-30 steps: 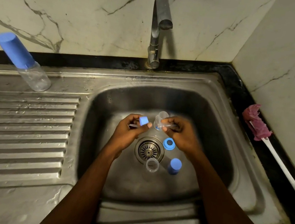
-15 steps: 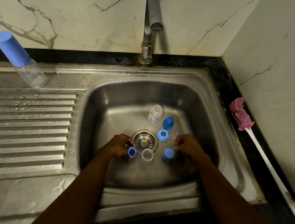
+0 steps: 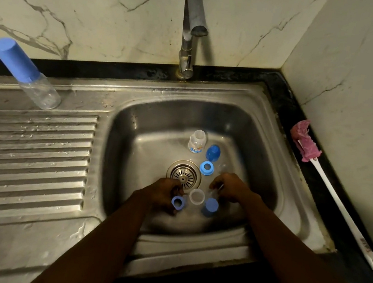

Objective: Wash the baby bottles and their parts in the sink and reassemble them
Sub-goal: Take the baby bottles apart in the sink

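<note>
My left hand (image 3: pixel 162 193) pinches a blue screw ring (image 3: pixel 178 203) low in the sink basin (image 3: pixel 133 149), just in front of the drain (image 3: pixel 183 176). My right hand (image 3: pixel 232 189) is closed on a small clear part that is hard to make out. Between the hands stand an open clear bottle (image 3: pixel 196 196) and a blue cap (image 3: pixel 210 207). Behind the drain are a small clear printed bottle (image 3: pixel 197 141), a second blue cap (image 3: pixel 213 153) and another blue ring (image 3: pixel 207 168).
A capped bottle (image 3: pixel 24 74) with a blue cover stands at the back left of the ribbed drainboard (image 3: pixel 28 157). The tap (image 3: pixel 191 24) is off above the basin. A pink-headed brush (image 3: pixel 305 142) with a white handle lies on the dark counter at right.
Both hands have dropped from mid-basin to the sink floor near the drain. The small clear bottle now stands at the back of the basin. The left hand still holds a blue ring.
</note>
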